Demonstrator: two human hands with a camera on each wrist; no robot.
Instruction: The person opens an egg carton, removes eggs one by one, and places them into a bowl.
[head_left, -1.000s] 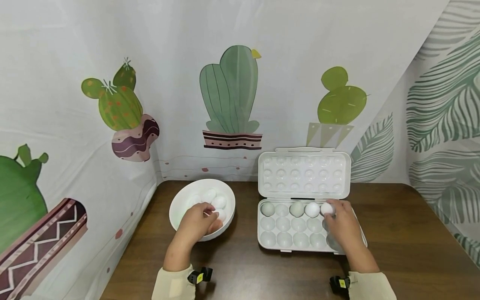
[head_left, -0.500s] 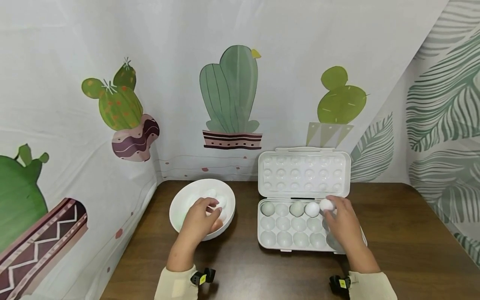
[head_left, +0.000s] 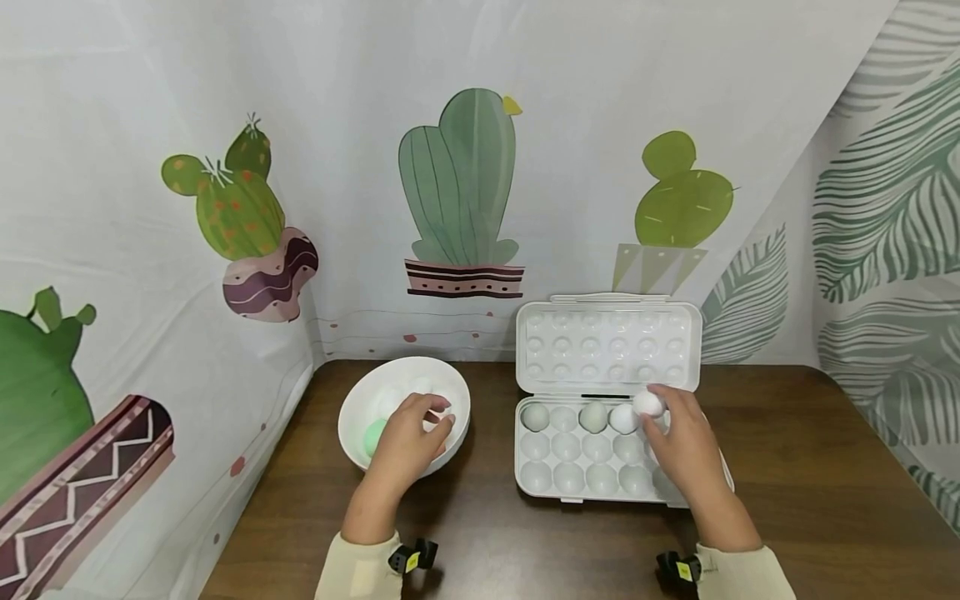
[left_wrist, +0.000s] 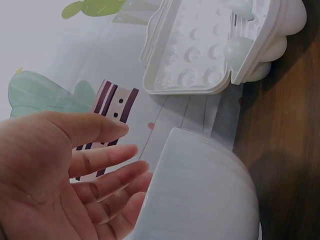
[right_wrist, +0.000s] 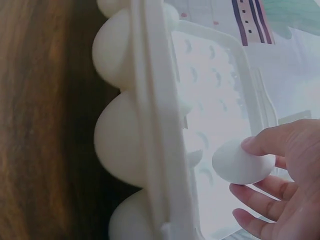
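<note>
My right hand pinches a white egg between thumb and fingers, over the back row of a white egg carton. In the right wrist view the held egg looks raised above the carton's rim. Two greyish-green eggs, one at the left end and one further along, sit in that row, with a white egg beside the held one. My left hand hovers over a white bowl, fingers loosely bent, nothing seen between them. A pale green egg lies inside; other eggs there are partly hidden.
The carton's lid stands raised at the back, near the cactus-print cloth. Brown wooden tabletop lies between the bowl and the carton and in front of both. The cloth also hangs along the left side.
My left hand has shifted right across the bowl, uncovering the pale green egg. The right hand has raised its white egg slightly and moved it a little left.
</note>
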